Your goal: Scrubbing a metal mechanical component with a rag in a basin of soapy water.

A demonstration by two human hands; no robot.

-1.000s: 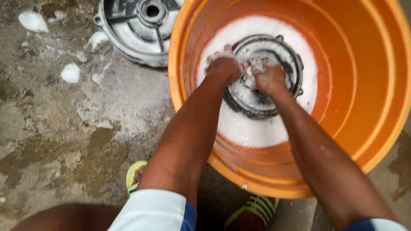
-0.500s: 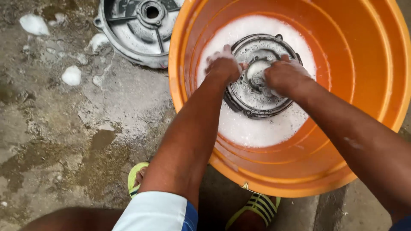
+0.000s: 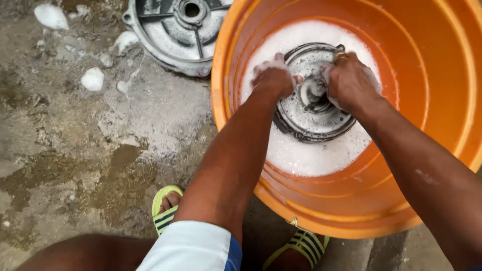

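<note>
Orange plastic tub (image 3: 432, 165), one. Stands on the wet concrete floor (image 3: 75, 150), filling the right part of the view; its bottom holds white soapy water (image 3: 311, 155).

Round grey metal housing (image 3: 314, 108), one. Lies in the suds at the middle of the tub's bottom, ribbed face up, partly covered by both hands.

Second round metal cover (image 3: 175, 30), one. Lies on the floor just outside the tub's left rim, at the top edge of the view, spoked face up with a hub hole in the centre; it appears to touch the tub wall, though this cannot be told for certain.

Foam blobs (image 3: 93, 79), about four, scattered on the floor toward the top left corner.

Green striped sandals (image 3: 163, 208), two, at the bottom edge, one either side of the tub's near rim.

Left hand (image 3: 273, 78): arm stretched straight down into the tub, fingers curled over the housing's left rim, gripping it, foam on the knuckles.

Right hand (image 3: 349, 80): forearm entering from the lower right, wrist bent, fist closed over the housing's centre hub; whether it holds a cloth cannot be told.
</note>
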